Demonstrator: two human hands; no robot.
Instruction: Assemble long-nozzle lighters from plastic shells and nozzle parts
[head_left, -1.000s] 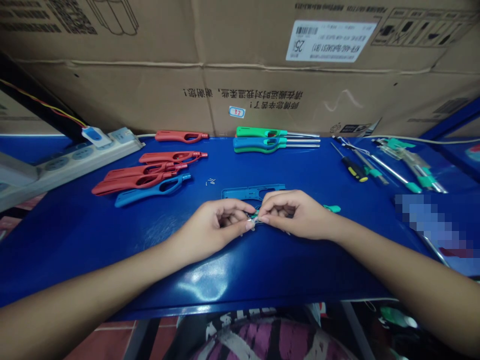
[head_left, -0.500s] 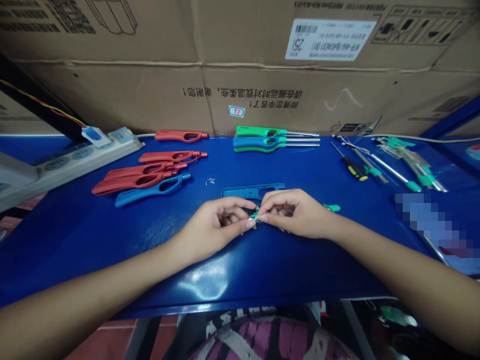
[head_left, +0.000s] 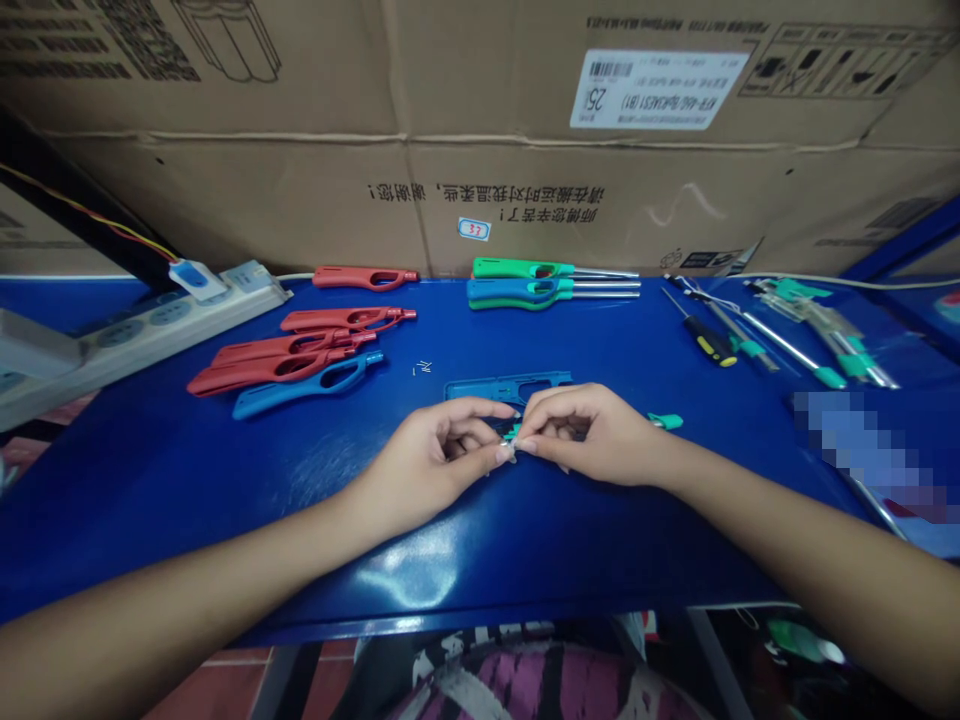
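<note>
My left hand (head_left: 431, 455) and my right hand (head_left: 600, 435) meet at the middle of the blue table. Between their fingertips they pinch a small green-and-clear lighter part (head_left: 513, 434), mostly covered by the fingers. Just beyond lies an open blue lighter handle half (head_left: 480, 388), its hollow side up, partly hidden by my right hand. Out past that hand's wrist pokes a green-ended rod (head_left: 665, 421); its other end is hidden. A few tiny screws (head_left: 422, 368) lie further left.
Red handle shells (head_left: 262, 362) and a blue one (head_left: 300, 390) lie left, near a power strip (head_left: 157, 325). Long-nosed lighters (head_left: 517, 290) rest against the cardboard (head_left: 300, 200). At right are a screwdriver (head_left: 709, 340) and green-ended metal tubes (head_left: 795, 350).
Both hands stay together on the small part, with only slight finger movement. The whole view has shifted down a little.
</note>
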